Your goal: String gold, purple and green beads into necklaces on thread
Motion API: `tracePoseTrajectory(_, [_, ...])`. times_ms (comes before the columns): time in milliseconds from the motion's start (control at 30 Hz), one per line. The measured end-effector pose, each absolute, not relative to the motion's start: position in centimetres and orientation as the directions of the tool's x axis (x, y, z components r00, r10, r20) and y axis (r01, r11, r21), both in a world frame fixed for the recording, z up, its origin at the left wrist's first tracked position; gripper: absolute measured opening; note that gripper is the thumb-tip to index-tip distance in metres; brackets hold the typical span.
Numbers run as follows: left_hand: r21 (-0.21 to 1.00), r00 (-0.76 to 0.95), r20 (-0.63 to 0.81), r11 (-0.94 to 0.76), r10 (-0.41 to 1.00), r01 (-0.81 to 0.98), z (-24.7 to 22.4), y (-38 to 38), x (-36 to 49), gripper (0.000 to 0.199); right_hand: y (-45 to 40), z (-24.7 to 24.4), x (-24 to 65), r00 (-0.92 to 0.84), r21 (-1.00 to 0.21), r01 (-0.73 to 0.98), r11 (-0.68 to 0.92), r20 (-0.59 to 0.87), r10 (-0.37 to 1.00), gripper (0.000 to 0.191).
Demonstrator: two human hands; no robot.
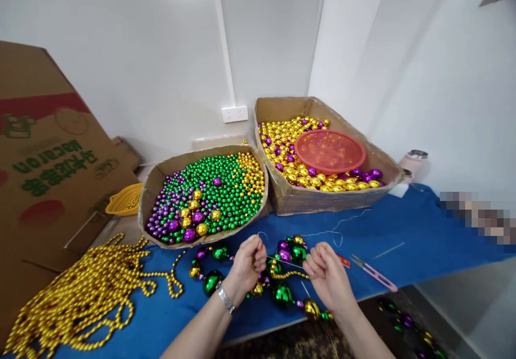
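Observation:
My left hand (pixel 250 259), with a metal watch on the wrist, is closed in a pinch on a thin pale thread. My right hand (pixel 327 270) is closed too, gripping the same thread (pixel 284 261), which runs taut between both fists. Beneath and around them lies a bead strand (pixel 282 294) of large and small green, gold and purple shiny beads on the blue cloth. A short gold bead chain (pixel 291 274) shows between my hands. Pink-handled scissors (pixel 377 274) rest to the right of my right hand. My fingers hide the thread's ends.
Behind stand a carton of small beads (pixel 142 208) and a carton of larger beads (pixel 318 202), with a red basin (pixel 330 152) inside. Gold bead chains (pixel 80 289) pile up at left beside a tall cardboard box (pixel 52 187). A bottle (pixel 415 161) stands at the back right.

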State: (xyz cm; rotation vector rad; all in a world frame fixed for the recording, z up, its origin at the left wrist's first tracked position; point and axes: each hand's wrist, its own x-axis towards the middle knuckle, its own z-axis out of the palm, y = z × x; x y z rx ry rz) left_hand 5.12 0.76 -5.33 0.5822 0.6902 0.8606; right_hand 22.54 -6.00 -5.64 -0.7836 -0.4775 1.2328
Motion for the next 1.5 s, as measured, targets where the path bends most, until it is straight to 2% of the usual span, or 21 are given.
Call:
tracePoseTrajectory(133, [0.739, 0.404, -0.394, 0.546, 0.825, -0.395, -6.6, 0.4, 4.7, 0.037, -6.4, -6.4, 22.4, 0.263, -0.848, -0.525, 0.075, -0.078, 0.962, 0.040])
tracePoseTrajectory(233, [0.819, 0.431, -0.317, 0.473, 0.845, -0.324, -6.1, 0.0, 4.5, 0.034, -6.6, -5.8, 23.0, 0.231, -0.923, -0.385, 0.031, -0.064, 0.971, 0.037])
tracePoseTrajectory(300, [0.945, 0.436, -0.164, 0.268, 0.885, -0.188, -4.8, -0.1, 4.5, 0.032, -6.6, -4.9, 23.4, 0.188, -0.967, -0.256, 0.000, -0.049, 0.981, 0.032])
tracePoseTrajectory(367, [0.998, 0.425, 0.051, -0.057, 0.904, 0.002, -3.1, -0.2, 4.7, 0.030, -6.3, -3.9, 23.6, 0.126, -0.994, -0.105, -0.023, -0.036, 0.991, 0.028])
tracePoseTrajectory(467, [0.864, 0.450, 0.343, -0.465, 0.825, 0.194, -1.0, -0.5, 5.4, 0.023, -5.6, -3.0, 23.0, 0.015, -0.995, 0.104, -0.012, -0.010, 1.000, 0.028])
tracePoseTrajectory(533, [0.787, 0.457, 0.436, -0.575, 0.776, 0.225, -0.4, -0.6, 5.9, 0.019, -5.1, -2.6, 22.4, -0.043, -0.980, 0.196, 0.025, 0.017, 0.999, 0.025])
tracePoseTrajectory(600, [0.804, 0.415, 0.445, -0.558, 0.794, 0.207, -0.6, -0.8, 6.4, 0.019, -4.8, -2.0, 22.1, -0.067, -0.963, 0.260, 0.066, 0.050, 0.996, 0.026])
tracePoseTrajectory(700, [0.925, 0.358, 0.329, -0.374, 0.874, 0.063, -1.6, -1.1, 6.8, 0.023, -4.4, -0.3, 22.2, -0.061, -0.938, 0.328, 0.114, 0.099, 0.993, 0.030])
tracePoseTrajectory(800, [0.966, 0.457, 0.244, -0.257, 0.855, -0.033, -3.0, -1.5, 7.2, 0.026, -4.1, 2.0, 22.5, -0.057, -0.927, 0.345, 0.149, 0.138, 0.989, 0.031])
tracePoseTrajectory(867, [0.955, 0.525, 0.252, -0.297, 0.813, 0.001, -3.6, -1.8, 7.6, 0.029, -3.8, 3.3, 22.4, -0.054, -0.933, 0.324, 0.158, 0.148, 0.987, 0.030])
tracePoseTrajectory(967, [0.923, 0.537, 0.289, -0.379, 0.792, 0.063, -4.3, -2.2, 8.6, 0.030, -3.3, 4.4, 22.1, -0.039, -0.954, 0.260, 0.152, 0.147, 0.988, 0.029])
tracePoseTrajectory(1133, [0.952, 0.514, 0.222, -0.297, 0.829, 0.069, -4.5, -1.9, 9.3, 0.015, -1.8, 5.0, 22.9, -0.005, -0.987, 0.091, 0.129, 0.129, 0.992, 0.034])
tracePoseTrajectory(1233, [0.973, 0.490, 0.196, -0.230, 0.849, 0.010, -4.0, -1.5, 8.8, 0.028, -0.4, 5.0, 24.0, 0.054, -0.991, -0.036, 0.128, 0.126, 0.991, 0.037])
tracePoseTrajectory(1333, [0.958, 0.552, 0.245, -0.285, 0.797, -0.015, -3.6, -1.0, 8.2, 0.036, 1.1, 4.0, 24.9, 0.138, -0.984, -0.120, 0.132, 0.115, 0.984, 0.042])
tracePoseTrajectory(1433, [0.948, 0.545, 0.250, -0.316, 0.800, 0.030, -3.7, -0.4, 7.8, 0.022, 1.5, 2.2, 25.8, 0.210, -0.987, -0.104, 0.122, 0.098, 0.973, 0.046])
tracePoseTrajectory(1500, [0.973, 0.460, 0.192, -0.228, 0.867, 0.024, -3.8, 0.3, 7.4, 0.021, 0.9, 0.8, 27.2, 0.234, -0.996, -0.035, 0.087, 0.077, 0.969, 0.046])
